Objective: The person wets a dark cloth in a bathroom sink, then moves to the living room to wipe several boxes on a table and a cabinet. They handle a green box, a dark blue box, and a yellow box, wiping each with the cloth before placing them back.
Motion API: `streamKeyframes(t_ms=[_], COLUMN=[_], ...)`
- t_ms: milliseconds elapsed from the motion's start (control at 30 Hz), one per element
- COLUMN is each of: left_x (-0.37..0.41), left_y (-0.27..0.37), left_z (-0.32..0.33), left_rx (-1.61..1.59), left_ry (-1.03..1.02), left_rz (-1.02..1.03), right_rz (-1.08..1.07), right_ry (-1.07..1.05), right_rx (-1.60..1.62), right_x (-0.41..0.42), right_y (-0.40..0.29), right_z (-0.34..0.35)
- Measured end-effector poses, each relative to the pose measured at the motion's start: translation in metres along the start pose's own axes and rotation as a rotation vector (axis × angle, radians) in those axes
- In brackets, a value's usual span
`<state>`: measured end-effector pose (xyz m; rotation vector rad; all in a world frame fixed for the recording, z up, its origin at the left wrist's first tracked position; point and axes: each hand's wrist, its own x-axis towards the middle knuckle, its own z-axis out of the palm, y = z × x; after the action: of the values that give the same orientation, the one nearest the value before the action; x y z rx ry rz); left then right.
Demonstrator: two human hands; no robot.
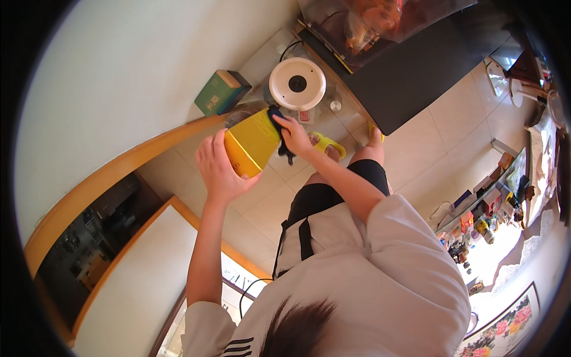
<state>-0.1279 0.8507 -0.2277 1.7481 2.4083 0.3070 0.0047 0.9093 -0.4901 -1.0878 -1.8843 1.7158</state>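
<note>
A yellow box (252, 138) with a paler, patterned long face is held up in front of me. My left hand (218, 167) grips its near end, the thumb along the lower edge and the fingers around the side. At the far end, my right hand (292, 134) presses a dark, soft piece, apparently a cloth (275, 117), against the box. A loose dark end of it hangs below that hand. Beyond the box, a green box (218, 96) bearing writing stands by the wall, and a round white appliance (297, 84) with a dark centre sits on a glass stand.
A black tabletop (415, 67) reaches in from the upper right, with a clear display case (357, 31) on it. Wooden door trim (125, 143) runs along the left. A glass table (486, 187) crowded with small items stands at right. My feet wear yellow slippers (332, 145).
</note>
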Motion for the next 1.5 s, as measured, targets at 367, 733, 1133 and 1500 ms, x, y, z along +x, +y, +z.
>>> streamKeyframes(t_ms=[367, 733, 1133, 1500], left_x=[0.009, 0.014, 0.009, 0.011], left_y=[-0.010, -0.013, -0.011, -0.014], left_z=[0.000, 0.001, 0.003, 0.006], left_rx=[-0.037, -0.039, -0.010, -0.005], left_ry=[-0.022, -0.018, -0.007, 0.002], left_rz=[-0.022, -0.013, -0.033, -0.010], right_rz=[-0.048, -0.043, -0.158, -0.159], right_ry=[-0.063, -0.102, 0.000, -0.041], right_rx=[-0.044, -0.066, 0.038, 0.169], right_x=[0.006, 0.022, 0.004, -0.016], right_y=[-0.057, -0.041, -0.097, -0.124], right_z=[-0.018, -0.012, -0.028, -0.033])
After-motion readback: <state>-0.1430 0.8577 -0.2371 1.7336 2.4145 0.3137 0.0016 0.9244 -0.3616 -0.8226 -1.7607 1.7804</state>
